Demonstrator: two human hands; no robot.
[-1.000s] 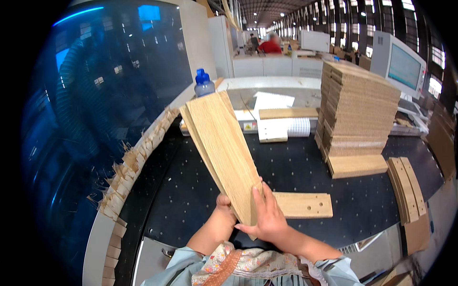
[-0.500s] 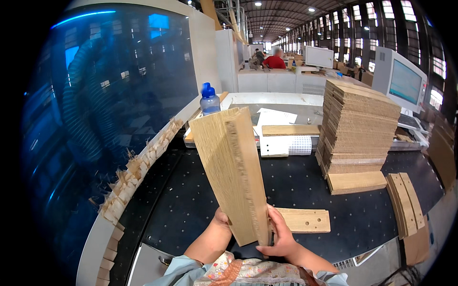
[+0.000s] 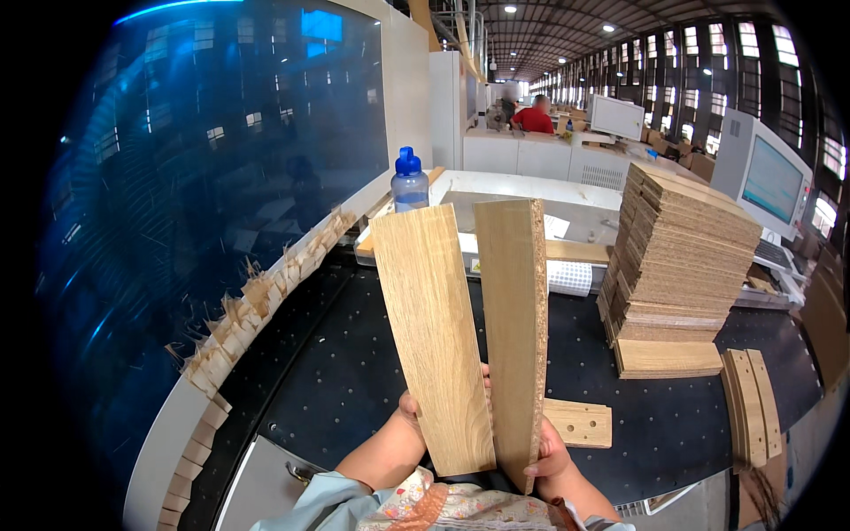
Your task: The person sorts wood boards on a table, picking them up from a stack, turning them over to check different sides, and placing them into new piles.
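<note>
Two narrow wood-grain chipboard panels stand nearly upright before me, side by side with a gap between them. My left hand (image 3: pixel 411 435) is closed on the left panel (image 3: pixel 431 341), whose broad face shows; some fingertips appear at its right edge. My right hand (image 3: pixel 551 453) grips the right panel (image 3: pixel 509 327) near its lower end, thumb on the raw chipboard edge. Behind that panel, a board with drilled holes (image 3: pixel 580 424) lies on the black table.
A tall stack of chipboard panels (image 3: pixel 677 257) stands on the black dotted table (image 3: pixel 341 389), right of centre. Two drilled strips (image 3: pixel 751 407) lie at its right. A blue-capped bottle (image 3: pixel 410 188) and a monitor (image 3: pixel 772 181) stand farther back. On the left is a dark machine window (image 3: pixel 257 133) with a ragged strip curtain (image 3: pixel 266 296).
The two panels, close together before, are now apart, one in each hand. The right panel has swung right and turned its broad face toward me. The view has shifted slightly left.
</note>
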